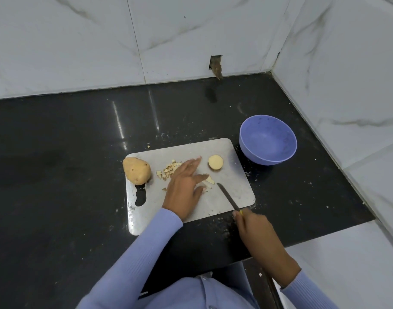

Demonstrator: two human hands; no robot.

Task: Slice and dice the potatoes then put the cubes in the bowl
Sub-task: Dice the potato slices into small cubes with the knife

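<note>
A steel cutting board [235, 186] lies on the black counter. A whole potato [136, 170] sits at the board's left edge. A small heap of potato cubes [168, 169] lies beside it. My left hand [184, 184] rests flat on the board with straight fingers, touching a few cut potato pieces [209, 181]. A round potato chunk [215, 162] stands cut face up to the right. My right hand [255, 230] grips a knife [228, 196] whose tip points at the cut pieces. The blue bowl [268, 139] stands right of the board with nothing in it.
The black counter [68, 163] runs to marble walls at the back and right. Potato crumbs speckle the counter around the board. A hole in the back wall [215, 65] sits above the counter. The counter's front edge is near my body.
</note>
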